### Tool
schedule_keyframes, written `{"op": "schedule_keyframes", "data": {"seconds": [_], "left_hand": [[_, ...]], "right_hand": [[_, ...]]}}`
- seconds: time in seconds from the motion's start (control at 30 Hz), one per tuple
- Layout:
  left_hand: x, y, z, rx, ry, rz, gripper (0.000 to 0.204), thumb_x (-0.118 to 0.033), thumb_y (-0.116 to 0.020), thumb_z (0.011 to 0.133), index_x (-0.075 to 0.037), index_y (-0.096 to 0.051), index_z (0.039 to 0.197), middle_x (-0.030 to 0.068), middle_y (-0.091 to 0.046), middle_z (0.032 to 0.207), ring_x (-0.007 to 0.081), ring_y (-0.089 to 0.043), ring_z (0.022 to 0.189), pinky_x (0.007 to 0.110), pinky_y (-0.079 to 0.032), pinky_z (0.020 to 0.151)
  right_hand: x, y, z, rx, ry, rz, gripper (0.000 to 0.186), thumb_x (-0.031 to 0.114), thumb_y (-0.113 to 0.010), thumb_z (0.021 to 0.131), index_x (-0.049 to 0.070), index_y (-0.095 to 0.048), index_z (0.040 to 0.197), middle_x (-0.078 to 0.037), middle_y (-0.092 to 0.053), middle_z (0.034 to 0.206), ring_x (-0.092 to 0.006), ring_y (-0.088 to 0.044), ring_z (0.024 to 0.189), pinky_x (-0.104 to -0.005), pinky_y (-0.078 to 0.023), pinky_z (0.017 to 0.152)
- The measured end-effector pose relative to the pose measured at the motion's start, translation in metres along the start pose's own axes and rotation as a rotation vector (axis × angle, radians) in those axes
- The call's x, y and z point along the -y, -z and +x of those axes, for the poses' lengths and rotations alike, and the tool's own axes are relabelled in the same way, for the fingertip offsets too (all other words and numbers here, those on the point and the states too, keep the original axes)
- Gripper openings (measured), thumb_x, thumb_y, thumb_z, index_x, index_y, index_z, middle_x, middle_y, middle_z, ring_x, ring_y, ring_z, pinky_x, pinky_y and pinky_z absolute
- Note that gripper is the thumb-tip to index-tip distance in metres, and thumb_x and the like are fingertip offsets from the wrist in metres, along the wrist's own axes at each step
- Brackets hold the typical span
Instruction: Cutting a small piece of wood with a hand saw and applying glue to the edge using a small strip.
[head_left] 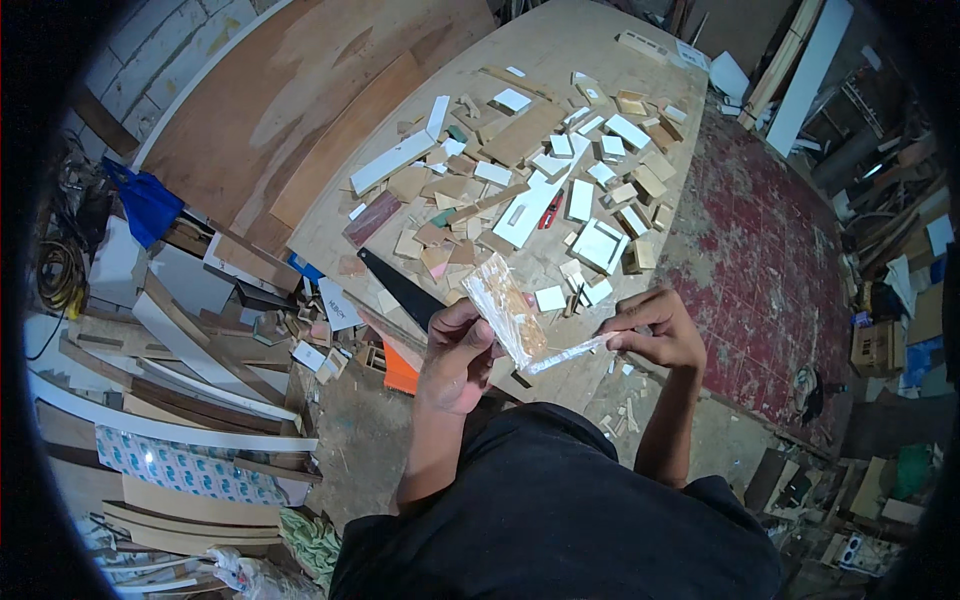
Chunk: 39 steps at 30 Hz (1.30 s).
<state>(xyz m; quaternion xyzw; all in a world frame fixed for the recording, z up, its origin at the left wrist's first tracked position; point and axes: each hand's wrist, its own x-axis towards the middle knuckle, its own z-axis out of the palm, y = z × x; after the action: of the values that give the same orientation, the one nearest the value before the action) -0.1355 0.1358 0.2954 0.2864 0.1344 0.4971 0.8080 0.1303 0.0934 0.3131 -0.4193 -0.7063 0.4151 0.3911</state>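
My left hand (458,360) grips the near left edge of a small flat wood block (505,305), whose face has shiny, whitish clear film or tape on it. From the block's lower corner a twisted strip of clear tape or film (570,352) stretches to the right. My right hand (655,330) pinches the far end of that strip between thumb and fingers. Both hands are held above the near edge of the worktable. A black saw blade (400,290) lies beside my left hand, its near end hidden by that hand. Farther off lies a red utility knife (550,211).
Many wood and white board offcuts (598,245) cover the middle of the wooden worktable (570,40). Large plywood sheets (280,110) lean at the left. Curved boards (190,400) are stacked at lower left. A dusty red tiled floor (750,240) lies to the right, by a cardboard box (875,347).
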Motion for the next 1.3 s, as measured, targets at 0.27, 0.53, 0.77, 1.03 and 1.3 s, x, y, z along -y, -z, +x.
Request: {"op": "schedule_keyframes", "data": {"seconds": [0.27,0.53,0.77,1.03,1.3], "left_hand": [[-0.001,-0.002,-0.004,0.0,-0.027,0.022,0.038,-0.017,-0.068,0.084,0.004,-0.058,0.115,0.0241,-0.058,0.118,0.0281,-0.06,0.109,0.04,-0.052,0.089],[0.003,-0.003,-0.005,0.019,-0.019,0.004,0.036,-0.016,-0.066,0.085,0.003,-0.058,0.115,0.0243,-0.058,0.118,0.0294,-0.057,0.113,0.043,-0.051,0.091],[0.005,-0.006,-0.008,-0.047,-0.036,0.01,0.034,-0.016,-0.066,0.086,0.003,-0.059,0.113,0.0232,-0.061,0.114,0.0222,-0.063,0.1,0.032,-0.054,0.08],[0.01,-0.002,-0.017,0.002,0.167,0.021,0.031,-0.017,-0.064,0.088,-0.001,-0.062,0.115,0.0201,-0.066,0.106,0.0077,-0.06,0.069,0.02,-0.047,0.056],[0.014,0.01,-0.019,-0.047,0.166,0.006,0.033,-0.016,-0.063,0.089,0.0,-0.06,0.117,0.0198,-0.066,0.105,0.0075,-0.06,0.067,0.019,-0.046,0.055]], "right_hand": [[0.004,-0.006,0.006,-0.013,-0.015,0.051,0.017,0.01,-0.072,0.078,0.0,-0.072,0.092,-0.008,-0.064,0.065,-0.0114,-0.055,0.054,-0.027,-0.04,0.048],[0.003,-0.011,0.003,-0.204,-0.047,-0.005,0.017,0.008,-0.074,0.075,-0.003,-0.072,0.088,-0.008,-0.062,0.063,-0.0109,-0.056,0.051,-0.0254,-0.038,0.045],[-0.002,-0.002,-0.008,-0.077,-0.02,0.072,0.022,0.009,-0.075,0.075,0.003,-0.073,0.096,-0.009,-0.064,0.066,-0.01,-0.055,0.056,-0.0261,-0.039,0.049],[0.011,-0.003,0.022,-0.238,0.1,-0.065,0.021,0.006,-0.074,0.075,0.003,-0.073,0.096,-0.005,-0.06,0.059,-0.0079,-0.052,0.052,-0.0252,-0.035,0.046],[0.001,-0.006,0.024,-0.348,0.179,-0.128,0.025,0.004,-0.074,0.073,0.003,-0.072,0.097,-0.005,-0.06,0.059,-0.007,-0.053,0.052,-0.0234,-0.036,0.045]]}}
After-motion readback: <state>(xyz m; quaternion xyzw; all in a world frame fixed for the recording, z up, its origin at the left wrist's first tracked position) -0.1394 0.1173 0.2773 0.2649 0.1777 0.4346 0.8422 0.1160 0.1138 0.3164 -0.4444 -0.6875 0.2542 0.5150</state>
